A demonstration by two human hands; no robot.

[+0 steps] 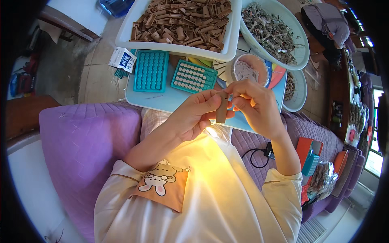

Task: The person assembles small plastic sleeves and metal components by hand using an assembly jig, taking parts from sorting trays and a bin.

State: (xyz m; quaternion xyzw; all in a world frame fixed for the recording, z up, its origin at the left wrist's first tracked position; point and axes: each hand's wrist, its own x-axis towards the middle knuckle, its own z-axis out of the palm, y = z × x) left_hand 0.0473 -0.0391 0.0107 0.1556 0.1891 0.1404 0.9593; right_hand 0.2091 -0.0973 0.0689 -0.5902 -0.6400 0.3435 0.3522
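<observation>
Head: brown piece (221,111) in left hand (194,114)

On my light-blue tabletop (166,102) lie two teal trays (151,71). I see a white bin (182,49) and round tub (263,71) there too.

so the brown piece (221,111) is sitting a bit right of center in the frame, just above mid-height. it's looking plain, slim and straight-edged, kinda like a little strip, and it's standing close to upright. the top end is getting partly hidden, so can't tell its shape.
</observation>
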